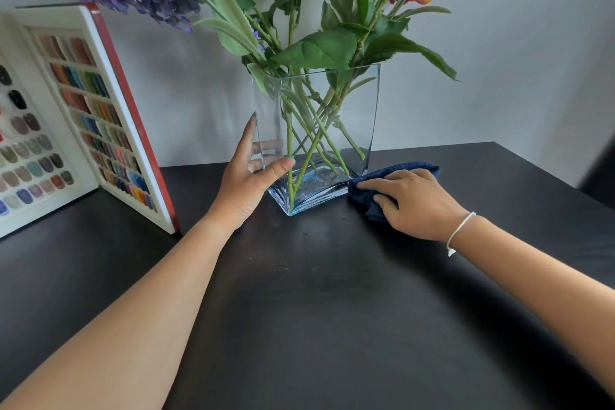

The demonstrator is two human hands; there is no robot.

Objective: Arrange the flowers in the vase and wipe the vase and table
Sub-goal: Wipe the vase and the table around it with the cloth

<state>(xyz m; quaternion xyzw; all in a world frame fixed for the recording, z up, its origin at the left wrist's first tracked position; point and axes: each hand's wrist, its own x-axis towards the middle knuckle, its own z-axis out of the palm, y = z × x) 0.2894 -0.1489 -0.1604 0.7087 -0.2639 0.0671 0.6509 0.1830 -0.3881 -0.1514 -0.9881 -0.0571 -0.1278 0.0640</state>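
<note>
A clear, blue-tinted square glass vase (352,130) stands on the dark table (326,303) near the wall. Several artificial flowers (312,46) with green stems and purple, lilac and orange heads stand in it. My left hand (248,176) grips the vase's lower left corner, thumb on the front face and fingers behind the glass. My right hand (412,201) presses a dark blue cloth (372,196) flat on the table, right against the vase's lower right base. A white string bracelet is on that wrist.
An open white sample board with a red edge (109,130), full of coloured swatches, stands upright at the left, close to my left forearm. A pale wall runs behind the table. The table's right edge slopes away at the far right.
</note>
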